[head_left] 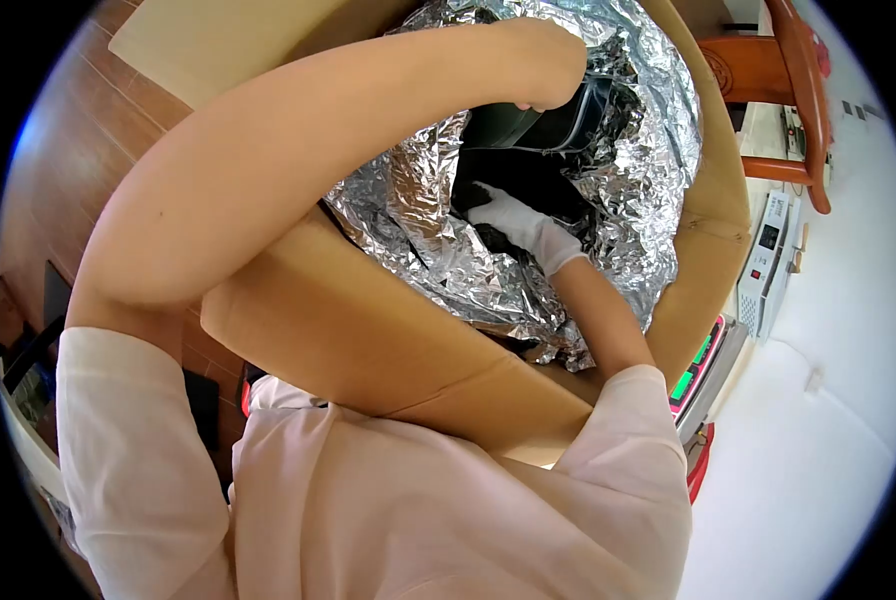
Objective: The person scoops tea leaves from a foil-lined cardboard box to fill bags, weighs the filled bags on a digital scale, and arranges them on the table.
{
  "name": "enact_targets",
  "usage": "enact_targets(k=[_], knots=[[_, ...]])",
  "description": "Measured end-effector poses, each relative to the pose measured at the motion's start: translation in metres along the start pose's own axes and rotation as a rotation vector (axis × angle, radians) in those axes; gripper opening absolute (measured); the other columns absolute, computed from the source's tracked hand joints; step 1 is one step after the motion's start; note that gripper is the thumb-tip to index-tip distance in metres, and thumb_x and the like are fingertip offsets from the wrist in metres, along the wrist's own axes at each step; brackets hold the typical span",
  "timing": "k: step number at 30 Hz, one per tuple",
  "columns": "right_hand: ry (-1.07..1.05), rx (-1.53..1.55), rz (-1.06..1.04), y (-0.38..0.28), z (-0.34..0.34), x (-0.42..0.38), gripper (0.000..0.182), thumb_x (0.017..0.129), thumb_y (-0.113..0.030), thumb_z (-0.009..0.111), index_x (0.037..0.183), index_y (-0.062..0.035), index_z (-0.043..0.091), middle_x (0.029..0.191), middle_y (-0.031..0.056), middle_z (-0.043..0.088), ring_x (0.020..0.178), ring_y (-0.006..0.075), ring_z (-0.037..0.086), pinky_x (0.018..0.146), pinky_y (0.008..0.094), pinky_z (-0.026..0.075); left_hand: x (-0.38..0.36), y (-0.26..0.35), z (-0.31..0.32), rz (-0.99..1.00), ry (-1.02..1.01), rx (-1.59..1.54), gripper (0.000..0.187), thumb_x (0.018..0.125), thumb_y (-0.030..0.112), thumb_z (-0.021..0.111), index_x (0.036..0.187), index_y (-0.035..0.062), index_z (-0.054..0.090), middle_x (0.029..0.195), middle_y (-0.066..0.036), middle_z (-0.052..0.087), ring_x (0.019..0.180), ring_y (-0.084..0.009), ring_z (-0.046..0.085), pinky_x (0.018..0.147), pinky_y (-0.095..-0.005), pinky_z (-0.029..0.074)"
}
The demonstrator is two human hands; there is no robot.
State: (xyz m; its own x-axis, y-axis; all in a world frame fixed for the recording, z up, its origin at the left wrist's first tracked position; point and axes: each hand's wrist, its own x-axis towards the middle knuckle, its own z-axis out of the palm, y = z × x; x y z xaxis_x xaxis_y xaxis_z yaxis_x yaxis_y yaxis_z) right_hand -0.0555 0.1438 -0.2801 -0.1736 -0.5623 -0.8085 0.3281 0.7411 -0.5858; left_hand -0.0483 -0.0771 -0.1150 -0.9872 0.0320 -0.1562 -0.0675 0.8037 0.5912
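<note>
My left hand (550,66), bare, is curled at the far side of the opening, closed at a dark, glossy plastic container (578,118); most of its fingers are hidden. Below it, my right hand (516,222) wears a white glove and reaches down into a crumpled silver foil liner (648,165). Its fingertips curl into dark material (471,197) whose kind I cannot make out. The foil lines a large cardboard box (408,345). Deep shadow hides the inside of the liner.
A raised flap (183,50) of the box juts out at the upper left. To the right are a wooden chair (803,90), a white device (765,265) with a small display, and a scale (703,370) with green displays. Tiled floor (78,150) shows at the left.
</note>
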Motion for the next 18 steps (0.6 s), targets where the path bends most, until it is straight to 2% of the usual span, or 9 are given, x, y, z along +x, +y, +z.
enact_targets(k=[1,2,5,7,9,12,14,15,18], knots=[[0.053,0.008,-0.018,-0.017,0.002,-0.018,0.055,0.070,-0.007,0.067,0.122,-0.0006,0.051,0.102,0.0070,0.060,0.090,0.0137,0.055,0.082,0.0241,0.045,0.001,-0.001,0.000,-0.001,-0.032,-0.013,0.013,0.078,0.010,0.060,0.078,-0.0024,0.065,0.070,-0.016,0.064,0.063,-0.0278,0.062,0.057,-0.0358,0.053],[0.066,0.002,-0.014,-0.026,0.002,-0.031,0.055,0.070,-0.007,0.067,0.122,-0.0006,0.051,0.102,0.0070,0.060,0.090,0.0137,0.055,0.082,0.0241,0.045,0.003,-0.003,0.000,0.002,-0.068,-0.027,0.013,0.078,0.010,0.061,0.077,-0.0022,0.065,0.069,-0.014,0.064,0.061,-0.0268,0.062,0.055,-0.0350,0.053],[0.097,0.222,-0.131,-0.055,-0.001,-0.075,0.042,0.073,0.000,0.062,0.114,-0.0032,0.054,0.101,0.0037,0.060,0.092,0.0135,0.056,0.085,0.0275,0.045,0.008,-0.006,-0.002,0.016,-0.171,-0.065,0.013,0.078,0.011,0.065,0.074,-0.0016,0.066,0.064,-0.011,0.064,0.055,-0.0238,0.061,0.049,-0.0327,0.053],[0.171,0.273,-0.192,-0.069,0.002,-0.105,0.042,0.074,0.000,0.061,0.115,-0.0040,0.054,0.101,0.0040,0.061,0.093,0.0150,0.057,0.085,0.0285,0.046,0.007,-0.006,0.002,0.015,-0.157,-0.054,0.016,0.080,0.013,0.064,0.073,-0.0009,0.066,0.064,-0.010,0.064,0.055,-0.0237,0.061,0.049,-0.0327,0.053],[0.215,0.314,-0.219,-0.087,0.006,-0.137,0.041,0.074,-0.002,0.060,0.115,-0.0045,0.053,0.102,0.0056,0.061,0.093,0.0163,0.058,0.084,0.0293,0.047,0.006,-0.005,0.008,-0.006,-0.110,-0.142,0.012,0.070,0.003,0.055,0.061,-0.0019,0.061,0.052,-0.013,0.058,0.045,-0.0221,0.059,0.039,-0.0317,0.047],[0.320,0.345,-0.367,-0.107,0.013,-0.176,0.043,0.074,-0.007,0.061,0.117,-0.0066,0.052,0.098,0.0068,0.061,0.087,0.0174,0.060,0.079,0.0302,0.050,0.000,0.003,0.005,-0.010,-0.145,-0.225,0.015,0.066,-0.001,0.048,0.058,-0.0043,0.061,0.050,-0.013,0.058,0.042,-0.0215,0.058,0.036,-0.0311,0.047],[0.385,0.415,-0.393,-0.120,0.020,-0.195,0.043,0.076,-0.011,0.061,0.118,-0.0083,0.052,0.100,0.0089,0.062,0.085,0.0207,0.062,0.075,0.0318,0.051,-0.019,0.021,-0.002,-0.091,-0.120,-0.122,0.020,0.079,0.010,0.056,0.064,0.0040,0.067,0.059,-0.006,0.064,0.047,-0.0175,0.059,0.044,-0.0292,0.051],[0.429,0.448,-0.418,-0.128,0.025,-0.198,0.042,0.077,-0.012,0.061,0.118,-0.0086,0.052,0.100,0.0090,0.062,0.084,0.0209,0.062,0.074,0.0320,0.052,-0.019,0.024,0.000,-0.089,-0.154,-0.085,0.020,0.077,0.006,0.052,0.065,0.0046,0.069,0.059,-0.006,0.064,0.045,-0.0159,0.059,0.041,-0.0280,0.049],[0.500,0.466,-0.467,-0.139,0.031,-0.190,0.040,0.079,-0.014,0.061,0.118,-0.0086,0.053,0.099,0.0083,0.063,0.084,0.0207,0.063,0.073,0.0323,0.052,-0.022,0.026,0.004,-0.120,-0.227,-0.120,0.021,0.078,0.006,0.052,0.065,0.0040,0.068,0.059,-0.006,0.064,0.046,-0.0158,0.059,0.042,-0.0275,0.049]])
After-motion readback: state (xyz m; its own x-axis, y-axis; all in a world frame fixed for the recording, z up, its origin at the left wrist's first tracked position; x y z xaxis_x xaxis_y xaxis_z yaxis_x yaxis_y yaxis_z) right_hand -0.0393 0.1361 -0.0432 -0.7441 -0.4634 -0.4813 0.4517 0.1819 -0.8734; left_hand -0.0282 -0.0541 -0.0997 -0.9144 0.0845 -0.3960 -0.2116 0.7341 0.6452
